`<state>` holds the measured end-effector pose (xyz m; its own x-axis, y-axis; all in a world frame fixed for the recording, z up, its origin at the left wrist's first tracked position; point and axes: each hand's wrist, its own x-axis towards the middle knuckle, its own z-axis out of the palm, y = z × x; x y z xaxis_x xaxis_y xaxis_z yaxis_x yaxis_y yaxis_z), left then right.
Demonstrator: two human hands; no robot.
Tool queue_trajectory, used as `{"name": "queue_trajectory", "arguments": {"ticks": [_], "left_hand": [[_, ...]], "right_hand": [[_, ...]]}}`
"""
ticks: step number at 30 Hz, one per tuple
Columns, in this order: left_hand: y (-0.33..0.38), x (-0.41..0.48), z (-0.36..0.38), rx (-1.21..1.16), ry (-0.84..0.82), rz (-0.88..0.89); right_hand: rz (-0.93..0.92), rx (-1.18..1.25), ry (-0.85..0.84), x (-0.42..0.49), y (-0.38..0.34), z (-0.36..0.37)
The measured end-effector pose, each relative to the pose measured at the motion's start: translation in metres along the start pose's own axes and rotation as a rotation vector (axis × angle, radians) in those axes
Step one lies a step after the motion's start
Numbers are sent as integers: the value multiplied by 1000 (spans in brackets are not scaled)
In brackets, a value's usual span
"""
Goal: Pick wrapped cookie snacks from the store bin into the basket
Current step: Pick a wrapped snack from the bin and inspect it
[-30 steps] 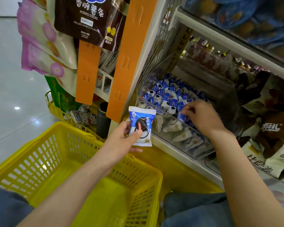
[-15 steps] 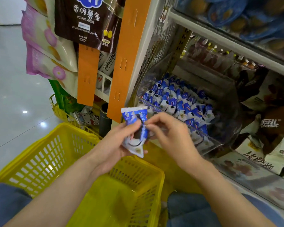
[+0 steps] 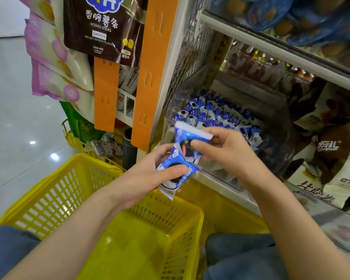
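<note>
Blue-and-white wrappers now show in both hands. A second ago only the left hand (image 3: 148,178) held one, and the right hand (image 3: 228,156) was down among the pile in the clear store bin (image 3: 220,176). The right hand has since come out of the bin and across to the left, bringing a second cookie packet (image 3: 190,136). Its grip is clamped on that packet, thumb on the printed face and fingers behind, with the top seal standing clear above. The left grip is closed on the first cookie packet (image 3: 176,174), thumb pressed over the cookie picture and the lower edge hanging free. The two packets overlap and seem to touch, just above the far rim of the yellow basket (image 3: 49,199), which sits low between the person's legs. No packet shows on the part of its floor in view. The heap of loose packets (image 3: 210,114) in the bin looks barely thinned. My reading is that the right hand is passing its catch to the left, or that both packets are about to be dropped together. Either way two snacks are out of the bin and none is yet in the basket, so the task looks early. The drop is short and the basket mouth wide; the likeliest slip is a slick wrapper sliding out over the rim.
</note>
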<state>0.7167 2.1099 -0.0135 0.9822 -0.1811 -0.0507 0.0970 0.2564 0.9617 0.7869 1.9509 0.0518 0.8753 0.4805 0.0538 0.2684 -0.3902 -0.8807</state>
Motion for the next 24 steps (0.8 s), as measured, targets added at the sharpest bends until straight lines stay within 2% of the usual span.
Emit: {"name": "queue_trajectory", "arguments": {"ticks": [4,5,7,9,14,16,19,22,24], "left_hand": [[0,2,-4,-98,211,-29],[0,3,-5,-132,256,-39],[0,5,-6,-179,319,-55],[-1,5,-5,-175,340,-69],[-6,5,-3,-113,348,-79],[-7,5,-3,-72,362,-78],[-7,5,-3,-42,396,-81],[-8,7,-3,-8,427,-81],[-9,8,-2,27,447,-84]], "right_hand": [[-4,134,388,11,-5,-34],[18,78,472,15,-4,-42],[102,-241,555,26,4,-53],[155,-473,510,37,13,-52],[233,-632,127,56,29,-32],[240,-686,86,61,33,-30],[220,-634,110,67,38,-27],[249,-448,189,72,37,-22],[293,-322,166,73,37,-23]]}}
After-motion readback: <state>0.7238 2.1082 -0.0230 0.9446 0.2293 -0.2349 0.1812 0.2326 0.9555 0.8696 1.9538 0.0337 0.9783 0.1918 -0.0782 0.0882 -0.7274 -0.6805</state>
